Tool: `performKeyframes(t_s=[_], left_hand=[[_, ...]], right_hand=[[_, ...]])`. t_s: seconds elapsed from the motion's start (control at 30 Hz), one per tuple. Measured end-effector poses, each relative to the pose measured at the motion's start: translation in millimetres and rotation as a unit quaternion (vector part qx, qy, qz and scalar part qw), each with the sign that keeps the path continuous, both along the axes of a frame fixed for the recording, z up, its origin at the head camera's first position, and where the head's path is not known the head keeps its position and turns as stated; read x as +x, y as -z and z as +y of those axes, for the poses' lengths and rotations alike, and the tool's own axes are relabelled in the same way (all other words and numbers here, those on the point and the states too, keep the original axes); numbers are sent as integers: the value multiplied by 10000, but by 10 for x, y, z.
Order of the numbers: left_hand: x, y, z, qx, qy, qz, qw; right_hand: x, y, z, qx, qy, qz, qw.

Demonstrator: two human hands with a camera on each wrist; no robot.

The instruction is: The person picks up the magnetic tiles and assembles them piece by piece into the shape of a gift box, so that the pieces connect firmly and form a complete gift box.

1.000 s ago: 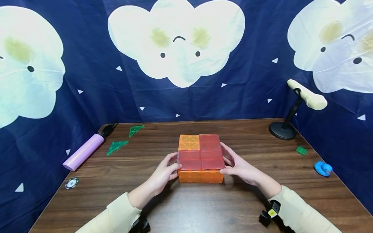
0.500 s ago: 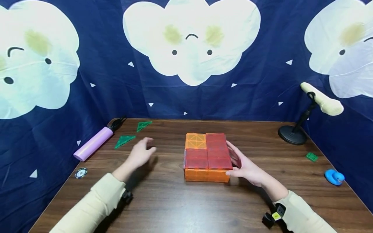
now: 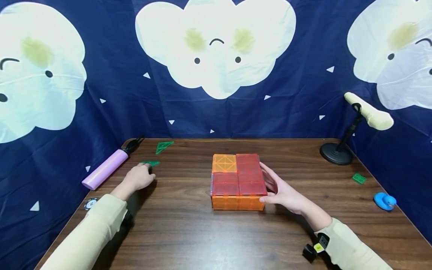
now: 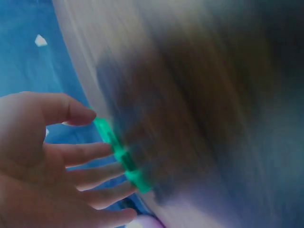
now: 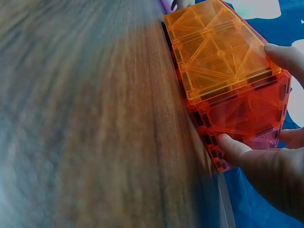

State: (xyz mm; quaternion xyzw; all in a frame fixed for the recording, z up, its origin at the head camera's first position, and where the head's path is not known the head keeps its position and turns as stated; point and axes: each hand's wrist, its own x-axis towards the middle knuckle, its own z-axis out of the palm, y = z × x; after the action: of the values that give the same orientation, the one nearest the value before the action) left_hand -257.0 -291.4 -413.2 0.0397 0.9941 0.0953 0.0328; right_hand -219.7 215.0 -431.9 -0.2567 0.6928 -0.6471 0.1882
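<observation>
A box of translucent magnetic tiles (image 3: 239,203) stands mid-table, with orange sides in front and a red and orange top. The right hand (image 3: 284,195) holds it at its right side; in the right wrist view the thumb (image 5: 284,58) lies on the orange face and a fingertip touches the red side. At the left, the left hand (image 3: 137,177) reaches over a green triangular magnetic tile (image 3: 152,163), partly hiding it. The left wrist view has its extended fingers and thumb along the tile's edge (image 4: 124,159); firm contact is unclear.
Another green triangular tile (image 3: 164,146) lies farther back. A lilac pump-like cylinder (image 3: 105,169) and a poker chip (image 3: 90,203) are at the left edge. At the right are a black stand (image 3: 336,153) with a cream-covered top, a green brick (image 3: 359,178) and a blue duck (image 3: 384,201).
The left hand has let go of the box's left side and moved left to the nearer green triangular tile. The right hand stays on the box.
</observation>
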Motion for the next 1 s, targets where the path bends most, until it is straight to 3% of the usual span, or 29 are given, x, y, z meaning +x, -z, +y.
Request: performKeyframes(t_s=[0.2,0.3,0.47,0.63,0.8,1.0], left_hand=[[292,-54,424,60,831,-40,9965],[334,-78,578,159,1009,-78,9947],[219,-66,582,248,862,137,9959],[107,-36,495,173,772,-114,9968],[56,-16,471,207,750,-251,9967],[41,-18,444,694,536,-268,9958]], right_hand=[[-15,-15,-5,12,-4,17,10000],[-22,-25,-1,-83,-6,-14,10000],[-22,-21,-1,-121,-20,-56,9999],[-9,-15,-10,-49,-35,-122,9999],[-4,-9,-13,-32,-9,-123,9999],[5,-11,-15,-51,8,-148,9999]])
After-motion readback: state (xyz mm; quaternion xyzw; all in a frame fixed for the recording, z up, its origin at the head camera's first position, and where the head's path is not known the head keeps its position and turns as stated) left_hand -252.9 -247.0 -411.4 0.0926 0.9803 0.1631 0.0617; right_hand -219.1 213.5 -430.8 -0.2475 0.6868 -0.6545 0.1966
